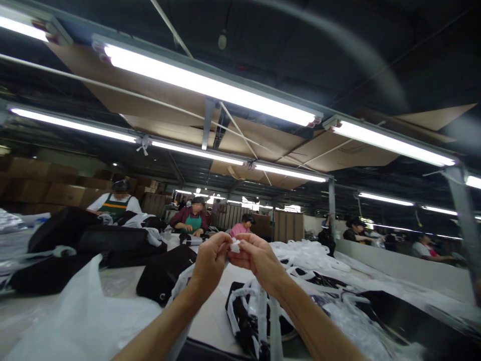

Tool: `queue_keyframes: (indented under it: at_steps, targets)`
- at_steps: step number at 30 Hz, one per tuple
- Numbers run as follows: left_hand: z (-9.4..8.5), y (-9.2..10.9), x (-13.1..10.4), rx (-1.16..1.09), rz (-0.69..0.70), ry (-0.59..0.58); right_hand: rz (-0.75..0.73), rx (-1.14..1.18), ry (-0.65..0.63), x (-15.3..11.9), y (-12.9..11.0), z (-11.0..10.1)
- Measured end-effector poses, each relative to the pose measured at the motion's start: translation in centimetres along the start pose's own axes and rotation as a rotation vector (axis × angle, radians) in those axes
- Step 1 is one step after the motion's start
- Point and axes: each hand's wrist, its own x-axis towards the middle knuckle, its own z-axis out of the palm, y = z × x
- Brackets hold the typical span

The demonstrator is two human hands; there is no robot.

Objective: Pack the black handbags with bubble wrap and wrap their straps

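Both my hands are raised over the table, fingertips close together. A small white piece (235,245), perhaps paper or thin foam, is pinched between them; its exact kind is too small to make out. My left hand (211,258) grips it from one side with thumb and forefinger. On the other side, my right hand (257,258) holds it with thumb and curled fingers. Below my right forearm lies a black bag (235,306) with straps wrapped in white material (276,326).
More black bags (120,243) lie at the left, beside a white sheet (86,311). White strips (304,253) are heaped at the right, near clear plastic wrap (353,326). Several co-workers sit beyond, one in a green apron (193,222). A metal post (331,210) stands at the right.
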Motion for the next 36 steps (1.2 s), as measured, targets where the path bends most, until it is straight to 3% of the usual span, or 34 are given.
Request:
queue_keyframes:
  at_steps: [5, 11, 14, 20, 27, 31, 36]
  targets:
    - [-0.5, -0.1, 0.0, 0.076, 0.055, -0.037, -0.014, -0.188, -0.078, 0.7, -0.7, -0.2]
    - [-0.7, 0.1, 0.3, 0.15, 0.105, -0.092, -0.378, -0.516, 0.027, 1.3, -1.1, -0.8]
    - [-1.0, 0.4, 0.8, 0.174, 0.116, -0.137, -0.486, -0.576, 0.079, 2.0, -1.1, -0.6]
    - [-2.0, 1.2, 1.6, 0.174, 0.103, -0.261, -0.394, -0.53, 0.031, 3.2, -0.4, -0.8]
    - [-1.4, 1.6, 1.6, 0.053, -0.003, -0.24, -0.365, -0.494, -0.058, 2.8, -1.7, -1.0]
    - [-0.9, 1.6, 2.2, -0.003, -0.035, -0.268, -0.347, -0.461, -0.029, 2.6, -1.7, -1.2]
    - [-1.1, 2.0, 2.7, -0.026, -0.02, -0.421, -0.361, -0.45, 0.075, 2.8, -0.6, -1.4]
